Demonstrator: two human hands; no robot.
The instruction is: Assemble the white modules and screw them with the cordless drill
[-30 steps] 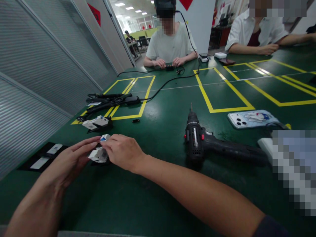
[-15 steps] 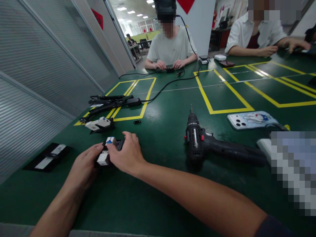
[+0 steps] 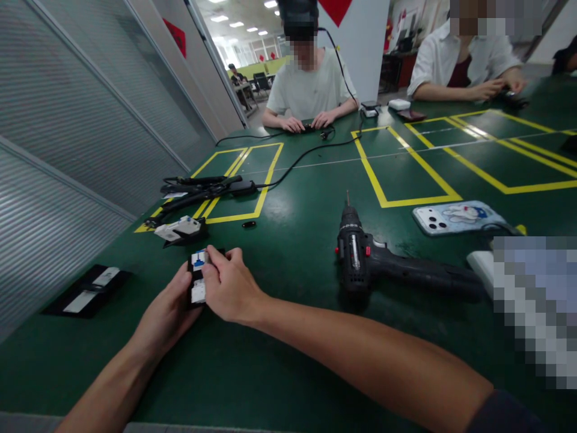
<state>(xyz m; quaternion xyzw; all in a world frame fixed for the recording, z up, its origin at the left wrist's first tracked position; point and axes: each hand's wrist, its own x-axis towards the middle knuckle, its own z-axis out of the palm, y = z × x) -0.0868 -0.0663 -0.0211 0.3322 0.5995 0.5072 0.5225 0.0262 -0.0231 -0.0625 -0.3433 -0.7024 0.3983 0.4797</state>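
Between my hands is a small black block-shaped part with white pieces and a blue mark on top (image 3: 198,292); its exact kind I cannot make out. My left hand (image 3: 174,304) grips its left side and underside, thumb along the near-left edge. From the right, my right hand (image 3: 232,285) closes over it, with thumb and fingers pressed on the white pieces and far edge. Part of it is hidden by the right fingers. Just beyond lies a similar white and black part (image 3: 183,230). A flat black plate with white strips (image 3: 85,291) rests to the left.
A black cordless drill (image 3: 360,258) lies right of my arms, near a phone in a patterned case (image 3: 457,218). Black cables and rods (image 3: 198,191) lie at the back left. A small black piece (image 3: 249,224) sits mid-table. Two people (image 3: 311,90) work across the table.
The held part has turned so its white and blue top faces me more. My right fingers have drawn in closer around it, and the left hand has shifted slightly right.
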